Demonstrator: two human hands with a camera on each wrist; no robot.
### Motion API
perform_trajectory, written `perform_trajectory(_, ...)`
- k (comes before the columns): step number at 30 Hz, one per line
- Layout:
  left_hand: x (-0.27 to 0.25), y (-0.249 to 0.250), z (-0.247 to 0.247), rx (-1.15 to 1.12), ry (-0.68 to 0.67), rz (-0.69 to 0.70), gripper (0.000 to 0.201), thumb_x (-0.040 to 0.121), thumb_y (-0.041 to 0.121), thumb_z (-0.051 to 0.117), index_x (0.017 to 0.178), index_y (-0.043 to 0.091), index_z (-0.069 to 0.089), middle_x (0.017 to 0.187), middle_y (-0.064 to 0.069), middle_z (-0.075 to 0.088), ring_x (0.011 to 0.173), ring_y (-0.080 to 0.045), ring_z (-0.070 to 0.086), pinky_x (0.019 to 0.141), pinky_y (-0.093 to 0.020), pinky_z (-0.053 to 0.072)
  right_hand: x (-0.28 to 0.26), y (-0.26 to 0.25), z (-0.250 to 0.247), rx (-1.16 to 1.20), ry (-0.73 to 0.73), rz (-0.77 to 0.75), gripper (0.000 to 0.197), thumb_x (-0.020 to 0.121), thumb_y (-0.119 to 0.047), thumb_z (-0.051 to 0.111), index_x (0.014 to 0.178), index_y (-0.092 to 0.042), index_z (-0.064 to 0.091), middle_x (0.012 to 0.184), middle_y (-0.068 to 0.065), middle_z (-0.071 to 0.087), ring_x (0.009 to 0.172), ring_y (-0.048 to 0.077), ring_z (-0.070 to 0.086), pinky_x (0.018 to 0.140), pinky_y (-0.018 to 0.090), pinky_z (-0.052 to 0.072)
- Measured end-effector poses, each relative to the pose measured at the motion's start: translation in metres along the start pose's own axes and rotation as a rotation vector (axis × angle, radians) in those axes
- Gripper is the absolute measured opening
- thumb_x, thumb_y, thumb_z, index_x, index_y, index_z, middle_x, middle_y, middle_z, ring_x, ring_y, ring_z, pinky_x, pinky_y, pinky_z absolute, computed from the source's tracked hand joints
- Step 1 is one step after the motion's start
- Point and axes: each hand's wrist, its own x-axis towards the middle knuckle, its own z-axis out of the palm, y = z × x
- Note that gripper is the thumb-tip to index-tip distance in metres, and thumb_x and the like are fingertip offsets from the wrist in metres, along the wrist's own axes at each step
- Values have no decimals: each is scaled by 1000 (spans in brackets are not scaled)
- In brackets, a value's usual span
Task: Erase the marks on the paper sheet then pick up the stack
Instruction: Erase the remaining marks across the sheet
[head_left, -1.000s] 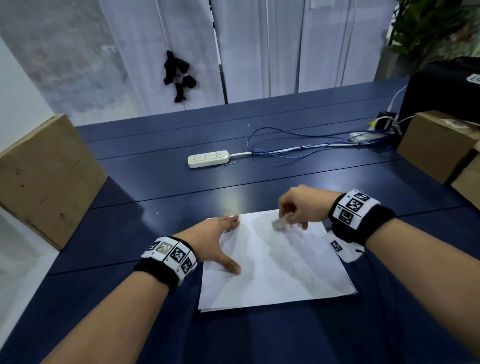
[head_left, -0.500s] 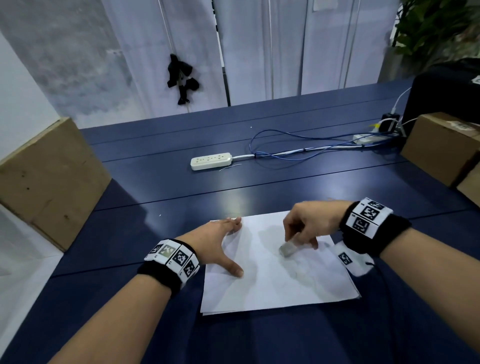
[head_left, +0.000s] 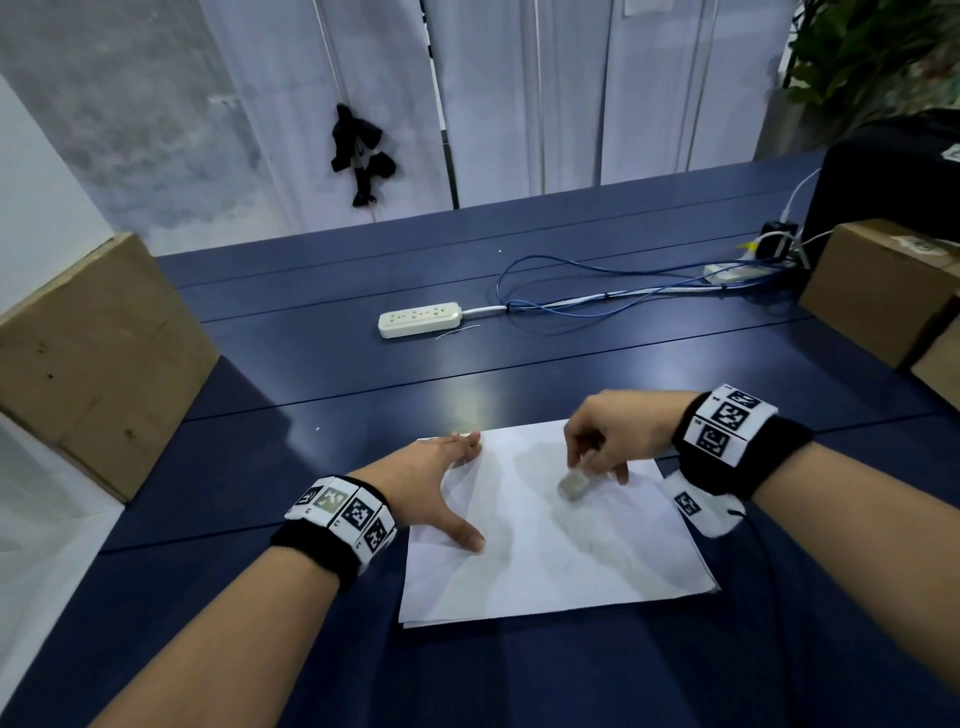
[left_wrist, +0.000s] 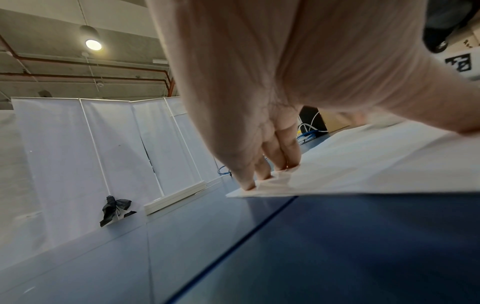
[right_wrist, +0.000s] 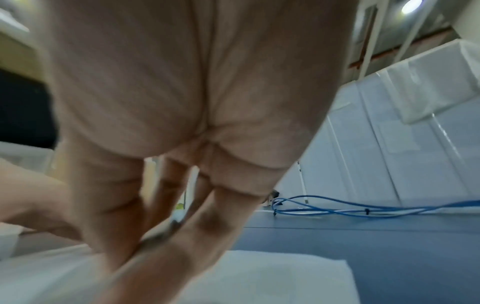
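My right grip pinched a small grey eraser against the thin white paper stack on the dark blue counter; my left grip, fingers flat, pinned its corner. Light, floppy, probably slippery: best lifted by an edge.

A long dark blue table of joined panels fills the room's middle. Behind the table's far edge stand white fabric screens on thin frames, with a black ribbon knot tied to one. Left of the table a pale wall rises. Beyond the table's far right corner grows a green plant. Above the screens, a grey ceiling carries a round lamp and red pipes.
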Motion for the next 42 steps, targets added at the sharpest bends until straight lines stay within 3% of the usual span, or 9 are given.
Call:
perform_trajectory(5,-1,0,0,3,2,-4,140,49,73,85,160,26,15,164,19,17,150,-2,13,120,-20,12,20,8,-12,0,292,69,17,80,-32,61,86,-17,63,74,-4,70,52,14,71,72,35,60)
perform_trajectory(11,1,-2,0,0,-3,-6,138,50,73,85,160,26,16,164,19,15,150,-3,12,121,-23,12,-2,-1,1,36,-82,-34,13,81,-32,71,88,-21,68,69,-3,72,58,18,73,69,29,57)
perform_trajectory(13,0,0,0,4,1,-4,136,52,71,86,160,26,16,164,19,15,150,-4,11,119,-20,10,7,2,0,-7,25,-12,25,77,-43,72,88,-22,67,68,-7,71,56,14,72,70,27,57)
perform_trajectory(17,-2,1,-1,-7,10,0,136,52,69,86,160,25,17,164,18,16,150,-3,11,120,-20,11,26,12,-10,9,279,57,18,78,-32,60,86,-17,63,74,-2,72,51,13,71,74,36,60)
perform_trajectory(24,0,1,-1,-17,6,0,136,52,66,88,160,25,17,164,17,17,150,-2,12,120,-20,13,0,5,-1,71,-108,-10,22,76,-38,75,87,-20,68,68,-3,72,61,22,74,69,33,57)
perform_trajectory(29,-1,3,-2,-1,-5,-6,136,53,67,88,160,25,15,165,16,15,151,-4,12,121,-22,12,23,16,-13,0,244,29,10,83,-29,66,87,-21,66,71,-2,73,52,12,71,73,35,61)
perform_trajectory(35,0,1,-1,9,-12,-13,137,52,68,87,160,25,16,165,16,16,151,-5,12,121,-23,13,3,2,-7,-30,-157,-3,10,81,-23,70,91,-25,70,73,-10,71,60,13,74,72,35,60)
perform_trajectory(38,1,1,-1,30,-19,-11,137,51,70,86,160,25,17,164,16,16,151,-7,13,122,-24,13,15,4,-11,-70,69,3,8,84,-25,68,90,-21,69,75,-5,72,56,11,72,65,26,56)
perform_trajectory(42,1,0,-1,24,-17,-16,137,51,69,87,160,25,17,164,17,17,151,-6,13,121,-23,12,26,11,-16,-15,253,56,9,84,-26,66,89,-19,67,76,-3,71,53,13,72,66,32,60)
